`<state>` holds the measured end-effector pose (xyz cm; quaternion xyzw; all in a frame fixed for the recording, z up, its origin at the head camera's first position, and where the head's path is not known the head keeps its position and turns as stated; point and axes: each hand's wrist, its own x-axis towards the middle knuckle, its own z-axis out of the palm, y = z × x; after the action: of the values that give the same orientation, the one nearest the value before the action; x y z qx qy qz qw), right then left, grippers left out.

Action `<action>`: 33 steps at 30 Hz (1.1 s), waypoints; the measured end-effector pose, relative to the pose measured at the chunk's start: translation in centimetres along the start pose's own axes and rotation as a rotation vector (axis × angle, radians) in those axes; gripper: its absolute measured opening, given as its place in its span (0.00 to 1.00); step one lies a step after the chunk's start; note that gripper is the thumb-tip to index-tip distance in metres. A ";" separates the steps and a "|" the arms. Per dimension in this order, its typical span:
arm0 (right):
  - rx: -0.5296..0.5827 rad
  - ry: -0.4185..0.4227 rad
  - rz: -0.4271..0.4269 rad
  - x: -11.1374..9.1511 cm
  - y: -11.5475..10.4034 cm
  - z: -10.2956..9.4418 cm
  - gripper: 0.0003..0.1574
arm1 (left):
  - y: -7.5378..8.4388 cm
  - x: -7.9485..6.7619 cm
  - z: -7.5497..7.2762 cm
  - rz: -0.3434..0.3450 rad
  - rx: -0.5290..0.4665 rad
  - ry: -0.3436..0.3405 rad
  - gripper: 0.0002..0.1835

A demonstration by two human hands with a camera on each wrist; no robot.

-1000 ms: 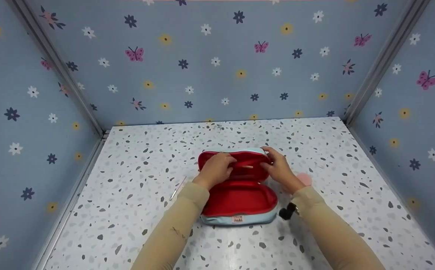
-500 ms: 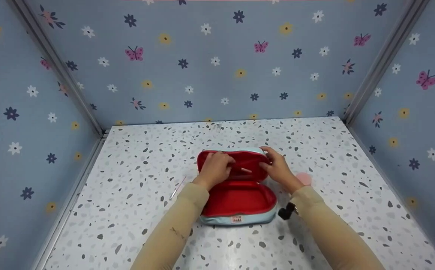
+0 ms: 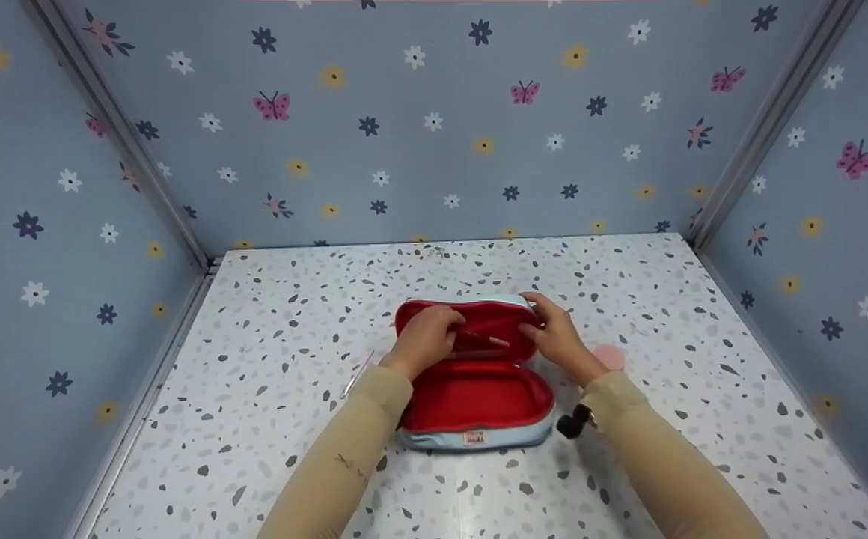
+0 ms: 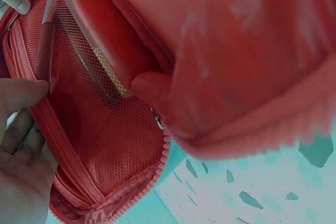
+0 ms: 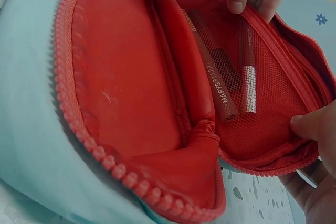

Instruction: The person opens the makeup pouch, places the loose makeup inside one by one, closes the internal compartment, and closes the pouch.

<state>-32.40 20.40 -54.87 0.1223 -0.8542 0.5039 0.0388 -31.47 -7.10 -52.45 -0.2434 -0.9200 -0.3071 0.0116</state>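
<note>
An unzipped light blue zip pouch (image 3: 531, 436) with a red lining lies spread on the table, its lid raised at the back. Inside the lid is a red mesh pocket (image 4: 121, 140) holding a few slim tubes (image 5: 216, 88), one with a silver checked end. My left hand (image 3: 425, 338) pinches the pocket's top band, thumb on the near side, close to one tube. My right hand (image 3: 560, 340) grips the lid's right end, with the thumb (image 5: 307, 125) on the pocket band and the fingers behind. The pouch's lower half holds nothing visible.
A thin pink and silver stick (image 3: 357, 374) lies on the speckled table (image 3: 284, 314) left of the pouch. A pink round item (image 3: 608, 358) sits partly behind the right forearm. Near the right cuff is a small black item (image 3: 572, 423). Flowered walls enclose the table.
The pale-ended tube in the lid pocket has tilted, its right end dropping lower. My left hand has shifted slightly down; my right hand keeps its hold on the lid.
</note>
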 end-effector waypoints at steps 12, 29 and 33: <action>0.027 0.001 -0.021 -0.1 -0.2 0.1 0.35 | -0.1 -0.1 0.0 0.075 0.095 0.084 0.13; 0.050 0.016 -0.047 0.1 0.4 0.1 0.33 | 0.0 -0.5 -0.8 -0.003 0.045 -0.022 0.13; 0.040 0.014 -0.019 0.0 0.4 0.1 0.33 | -0.2 -0.8 -1.1 0.021 0.029 -0.009 0.14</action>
<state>-32.52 20.54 -55.24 0.1278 -0.8425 0.5213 0.0470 -31.03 -8.18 -51.84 -0.2544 -0.9217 -0.2926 0.0142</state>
